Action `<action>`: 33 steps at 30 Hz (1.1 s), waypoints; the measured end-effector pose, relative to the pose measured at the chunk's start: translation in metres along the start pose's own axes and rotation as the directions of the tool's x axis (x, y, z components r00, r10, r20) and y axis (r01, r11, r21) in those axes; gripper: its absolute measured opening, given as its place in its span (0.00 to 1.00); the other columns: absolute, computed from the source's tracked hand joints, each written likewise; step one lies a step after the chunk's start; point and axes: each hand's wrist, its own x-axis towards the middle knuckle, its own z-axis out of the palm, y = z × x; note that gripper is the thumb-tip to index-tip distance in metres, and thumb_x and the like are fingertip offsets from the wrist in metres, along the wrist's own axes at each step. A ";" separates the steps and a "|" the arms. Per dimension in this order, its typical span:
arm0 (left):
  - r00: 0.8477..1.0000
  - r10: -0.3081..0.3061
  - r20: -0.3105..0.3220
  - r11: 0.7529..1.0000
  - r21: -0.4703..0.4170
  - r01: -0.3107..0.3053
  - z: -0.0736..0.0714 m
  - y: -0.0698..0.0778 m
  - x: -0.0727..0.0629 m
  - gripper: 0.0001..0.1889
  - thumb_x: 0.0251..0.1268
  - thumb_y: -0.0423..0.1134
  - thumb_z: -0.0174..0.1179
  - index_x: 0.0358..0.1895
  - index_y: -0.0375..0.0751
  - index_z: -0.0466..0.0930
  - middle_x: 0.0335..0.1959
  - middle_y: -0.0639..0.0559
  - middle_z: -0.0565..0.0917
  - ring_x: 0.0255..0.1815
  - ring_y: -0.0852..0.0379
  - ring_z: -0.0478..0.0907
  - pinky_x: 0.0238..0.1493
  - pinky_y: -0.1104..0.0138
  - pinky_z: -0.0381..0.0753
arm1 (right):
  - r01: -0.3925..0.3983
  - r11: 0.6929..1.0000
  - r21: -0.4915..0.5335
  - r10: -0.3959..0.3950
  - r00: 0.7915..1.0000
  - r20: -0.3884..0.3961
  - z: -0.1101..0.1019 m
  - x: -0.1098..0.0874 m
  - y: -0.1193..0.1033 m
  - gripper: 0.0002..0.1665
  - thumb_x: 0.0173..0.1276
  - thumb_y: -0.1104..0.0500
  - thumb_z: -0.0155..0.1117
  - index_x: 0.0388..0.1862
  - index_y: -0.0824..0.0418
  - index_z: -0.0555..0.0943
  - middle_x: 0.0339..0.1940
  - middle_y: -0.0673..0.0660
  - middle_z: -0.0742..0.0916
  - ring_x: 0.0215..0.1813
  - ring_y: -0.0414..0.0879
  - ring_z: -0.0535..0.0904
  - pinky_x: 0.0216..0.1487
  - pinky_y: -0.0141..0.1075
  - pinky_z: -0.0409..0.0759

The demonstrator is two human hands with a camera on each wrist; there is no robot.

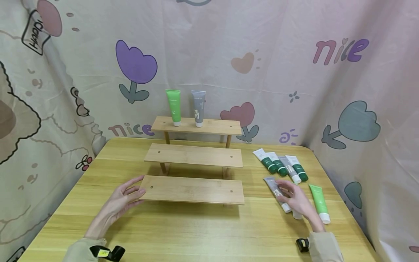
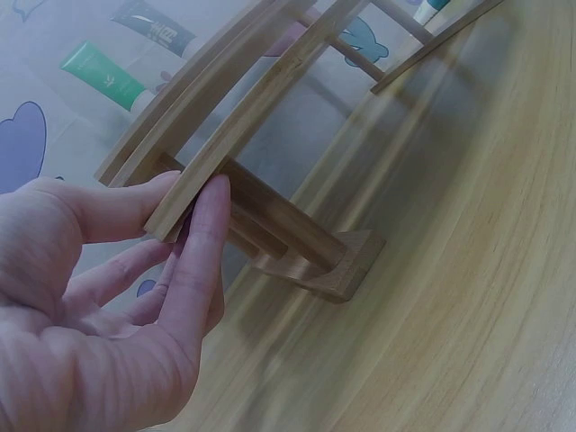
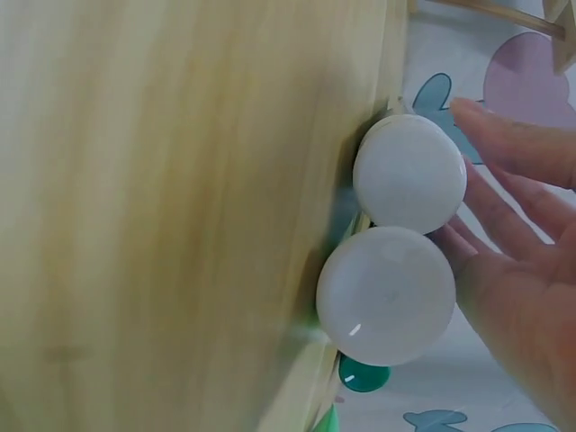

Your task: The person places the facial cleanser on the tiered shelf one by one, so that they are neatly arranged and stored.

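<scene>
At the left end of the lowest step of a three-tier wooden display stand point(image 1: 193, 189), my left hand point(image 1: 119, 199) pinches the board, thumb above and fingers below. On the top step, a green tube point(image 1: 174, 106) and a grey tube point(image 1: 198, 107) stand upright on their caps. My right hand point(image 1: 298, 202) is over two tubes lying on the table, with its fingers loosely bent. One is a grey tube point(image 1: 274, 189) with a white cap; of the other, mostly the white cap point(image 1: 297, 214) shows. In the right wrist view, the thumb is apart from both caps.
A green tube point(image 1: 319, 202) lies to the right of my right hand. Farther back lies a row of several tubes, among them a white-and-green tube point(image 1: 264, 160) and a grey tube point(image 1: 289, 169). A printed curtain point(image 1: 203, 47) hangs behind the wooden table point(image 1: 183, 233).
</scene>
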 end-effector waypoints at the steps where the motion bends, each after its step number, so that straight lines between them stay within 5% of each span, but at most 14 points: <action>1: 1.000 0.000 0.001 1.000 -0.001 0.000 0.000 0.000 0.000 0.32 0.76 0.34 0.55 0.79 0.44 0.56 0.43 0.57 0.77 0.44 0.64 0.80 0.53 0.66 0.89 | -0.011 1.000 -0.006 0.011 1.000 -0.004 0.000 0.000 0.001 0.33 0.60 0.77 0.67 0.66 0.76 0.71 0.65 0.77 0.77 0.65 0.72 0.75 0.66 0.57 0.78; 9: 1.000 0.004 0.004 1.000 -0.003 -0.004 0.000 -0.001 0.000 0.32 0.77 0.34 0.55 0.79 0.45 0.56 0.44 0.58 0.78 0.46 0.64 0.80 0.54 0.67 0.89 | -0.056 0.996 -0.064 0.054 0.998 -0.025 0.000 0.000 0.004 0.31 0.60 0.73 0.71 0.63 0.77 0.73 0.59 0.78 0.80 0.56 0.69 0.82 0.55 0.52 0.87; 23: 1.000 0.007 0.010 1.000 -0.018 -0.007 0.000 -0.001 0.000 0.31 0.77 0.34 0.55 0.79 0.46 0.57 0.44 0.57 0.78 0.45 0.64 0.80 0.54 0.67 0.89 | -0.130 0.972 -0.198 0.139 0.990 0.030 -0.001 0.007 -0.001 0.33 0.58 0.66 0.76 0.61 0.74 0.76 0.49 0.72 0.87 0.48 0.60 0.86 0.48 0.50 0.88; 33: 1.000 0.011 0.014 1.000 -0.024 -0.010 0.000 -0.001 0.000 0.30 0.77 0.33 0.55 0.78 0.48 0.59 0.44 0.57 0.78 0.45 0.64 0.80 0.54 0.66 0.89 | -0.143 0.961 -0.235 0.157 0.987 0.041 0.001 0.010 -0.003 0.34 0.57 0.63 0.77 0.61 0.72 0.76 0.43 0.66 0.89 0.42 0.50 0.85 0.39 0.34 0.83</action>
